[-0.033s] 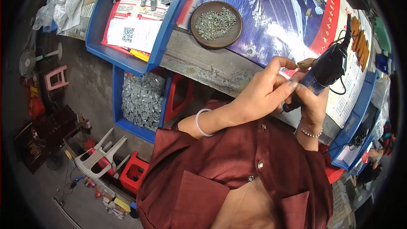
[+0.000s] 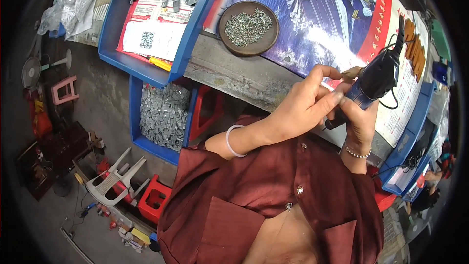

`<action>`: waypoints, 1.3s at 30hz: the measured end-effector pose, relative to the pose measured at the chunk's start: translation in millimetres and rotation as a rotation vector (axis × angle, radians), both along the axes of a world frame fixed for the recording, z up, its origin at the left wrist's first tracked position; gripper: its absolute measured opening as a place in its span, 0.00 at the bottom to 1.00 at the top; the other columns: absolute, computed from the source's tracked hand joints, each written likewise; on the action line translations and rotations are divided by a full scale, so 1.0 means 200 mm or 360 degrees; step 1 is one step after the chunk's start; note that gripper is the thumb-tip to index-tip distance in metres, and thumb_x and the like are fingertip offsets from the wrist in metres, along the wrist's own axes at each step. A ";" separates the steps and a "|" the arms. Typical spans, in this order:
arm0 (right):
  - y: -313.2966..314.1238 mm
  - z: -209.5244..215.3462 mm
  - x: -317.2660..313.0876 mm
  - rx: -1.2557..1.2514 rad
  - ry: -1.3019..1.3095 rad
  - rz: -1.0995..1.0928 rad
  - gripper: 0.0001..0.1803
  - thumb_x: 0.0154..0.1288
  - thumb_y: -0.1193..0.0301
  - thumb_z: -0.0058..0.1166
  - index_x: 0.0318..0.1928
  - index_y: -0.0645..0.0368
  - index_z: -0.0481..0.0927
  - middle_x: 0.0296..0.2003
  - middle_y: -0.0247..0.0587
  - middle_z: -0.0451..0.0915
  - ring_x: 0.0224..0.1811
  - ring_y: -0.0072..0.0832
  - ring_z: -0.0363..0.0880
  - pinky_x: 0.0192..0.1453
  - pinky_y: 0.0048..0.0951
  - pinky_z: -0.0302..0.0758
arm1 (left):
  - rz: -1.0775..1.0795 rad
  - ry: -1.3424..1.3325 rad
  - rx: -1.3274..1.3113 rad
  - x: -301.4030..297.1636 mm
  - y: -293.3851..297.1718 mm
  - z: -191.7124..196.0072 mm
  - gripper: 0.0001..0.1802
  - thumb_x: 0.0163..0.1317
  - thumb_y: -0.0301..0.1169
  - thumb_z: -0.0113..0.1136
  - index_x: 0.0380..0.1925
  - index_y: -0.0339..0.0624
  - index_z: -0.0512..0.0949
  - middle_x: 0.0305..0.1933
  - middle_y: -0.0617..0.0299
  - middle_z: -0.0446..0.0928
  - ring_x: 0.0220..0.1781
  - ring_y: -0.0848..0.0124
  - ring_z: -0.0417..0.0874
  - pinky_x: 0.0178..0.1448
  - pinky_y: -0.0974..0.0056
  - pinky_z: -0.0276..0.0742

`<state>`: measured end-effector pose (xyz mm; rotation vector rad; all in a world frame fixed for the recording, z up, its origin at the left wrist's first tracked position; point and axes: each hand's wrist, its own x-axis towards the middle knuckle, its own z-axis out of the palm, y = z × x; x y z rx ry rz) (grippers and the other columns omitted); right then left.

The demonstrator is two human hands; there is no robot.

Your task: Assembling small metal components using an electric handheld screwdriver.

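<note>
The right hand (image 2: 359, 120) is wrapped around a dark blue electric screwdriver (image 2: 373, 80), its fingers closed on the lower part of the body. The tool's long axis runs on a slant, from the corded end up and to the right down to the bit end at lower left, just above the near edge of the counter (image 2: 234, 76). The left hand (image 2: 303, 105) lies just left of the tool, across its lower end, and is the nearer hand to the tip. Its thumb and forefinger are pinched narrow near a small tan piece (image 2: 352, 73) that shows just beyond the fingertips; whether they truly hold it, or only steady it against the tool, cannot be told, since the fingers hide the contact. The bit itself is hidden between the two hands. The piece thus lies right at the fingers, above the left hand and against the left side of the screwdriver body. Farther off, up and to the left on the counter, a round brown dish of small screws (image 2: 248, 27) stands well apart from both hands, on the left hand's side, and a blue tray of grey metal parts (image 2: 161, 24) lies beyond it.
</note>
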<state>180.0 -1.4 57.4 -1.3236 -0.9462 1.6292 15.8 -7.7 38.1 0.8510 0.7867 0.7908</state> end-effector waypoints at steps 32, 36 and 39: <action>0.01 0.00 0.02 -0.0035 0.0038 -0.0017 0.21 0.50 0.81 0.56 0.48 0.66 0.72 0.27 0.36 0.78 0.26 0.20 0.76 0.31 0.23 0.73 | 0.0098 -0.0043 -0.0045 0.02 -0.01 -0.04 0.18 0.70 0.26 0.43 0.57 0.35 0.59 0.27 0.63 0.76 0.25 0.82 0.73 0.31 0.77 0.70; 0.01 -0.01 0.01 0.0013 0.0010 0.0001 0.20 0.50 0.80 0.57 0.47 0.65 0.72 0.28 0.36 0.78 0.28 0.20 0.76 0.32 0.23 0.73 | 0.0098 -0.0069 -0.0026 0.01 -0.02 -0.03 0.19 0.69 0.26 0.44 0.58 0.35 0.58 0.27 0.63 0.76 0.24 0.82 0.73 0.31 0.76 0.71; 0.00 -0.01 0.02 0.0062 -0.0028 -0.0033 0.21 0.49 0.80 0.58 0.46 0.65 0.72 0.28 0.37 0.78 0.29 0.20 0.77 0.32 0.23 0.73 | 0.0188 -0.0201 -0.0112 0.01 -0.05 -0.01 0.19 0.69 0.26 0.48 0.56 0.34 0.59 0.28 0.64 0.77 0.25 0.82 0.74 0.31 0.75 0.72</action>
